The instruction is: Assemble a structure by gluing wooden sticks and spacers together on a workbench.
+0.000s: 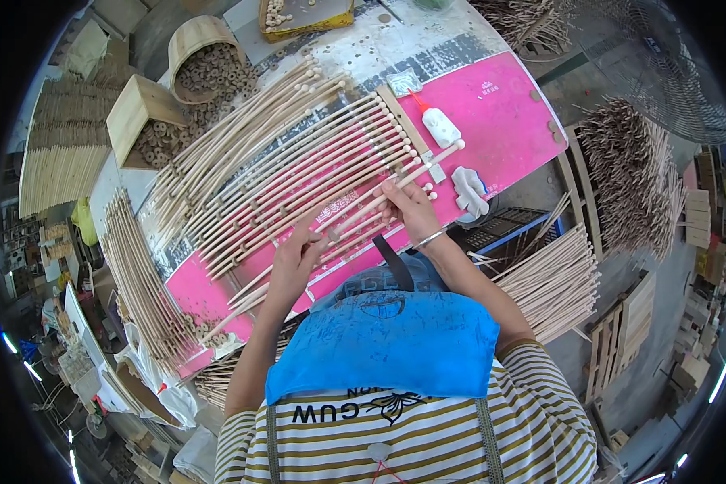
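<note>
My right hand is closed round a long wooden stick with a round ball at its upper right end. The stick slants down left across the pink tabletop. My left hand is closed with thumb and fingers pinched at the stick's middle, where a small wooden ring shows by the fingertips. Just beyond my hands lies a row of ball-ended sticks, their ends along a wooden strip. Several carry small rings partway along. A white glue bottle with a red nozzle lies right of the strip.
A tipped wooden bucket and a wooden box spill small wooden rings. A yellow tray is at the back. A white cloth lies on the near right table edge. Stick bundles stand right and left.
</note>
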A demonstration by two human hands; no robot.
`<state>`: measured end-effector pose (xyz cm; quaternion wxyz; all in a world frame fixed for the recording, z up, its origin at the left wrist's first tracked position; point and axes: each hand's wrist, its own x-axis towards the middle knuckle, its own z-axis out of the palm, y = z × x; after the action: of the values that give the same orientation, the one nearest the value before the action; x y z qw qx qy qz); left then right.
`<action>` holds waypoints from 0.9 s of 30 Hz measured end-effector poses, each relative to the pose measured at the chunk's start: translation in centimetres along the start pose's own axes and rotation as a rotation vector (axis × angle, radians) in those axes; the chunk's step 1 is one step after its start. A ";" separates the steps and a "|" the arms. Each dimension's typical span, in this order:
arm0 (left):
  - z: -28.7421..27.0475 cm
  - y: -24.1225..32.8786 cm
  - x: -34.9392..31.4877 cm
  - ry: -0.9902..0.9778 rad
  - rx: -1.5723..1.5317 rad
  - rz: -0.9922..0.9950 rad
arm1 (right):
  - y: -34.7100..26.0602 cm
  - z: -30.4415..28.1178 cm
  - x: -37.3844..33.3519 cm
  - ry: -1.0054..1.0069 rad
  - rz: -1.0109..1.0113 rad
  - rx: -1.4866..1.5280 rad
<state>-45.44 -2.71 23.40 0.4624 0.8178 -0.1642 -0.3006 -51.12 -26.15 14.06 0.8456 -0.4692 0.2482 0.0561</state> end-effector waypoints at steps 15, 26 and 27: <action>1.8 -1.3 -1.2 0.033 0.022 -0.049 | 3.1 2.4 -1.4 -0.414 0.136 -0.067; 0.1 -2.3 -3.4 0.052 -0.077 -0.132 | -1.9 -3.4 -0.3 -0.087 0.043 0.081; -0.1 -2.4 -3.5 0.048 -0.087 -0.165 | -2.5 -3.4 -0.4 -0.081 0.028 0.075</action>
<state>-48.06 0.55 22.57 0.4749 0.8147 -0.0723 -0.3249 -51.91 -30.22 14.68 0.8711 -0.4311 0.2222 0.0775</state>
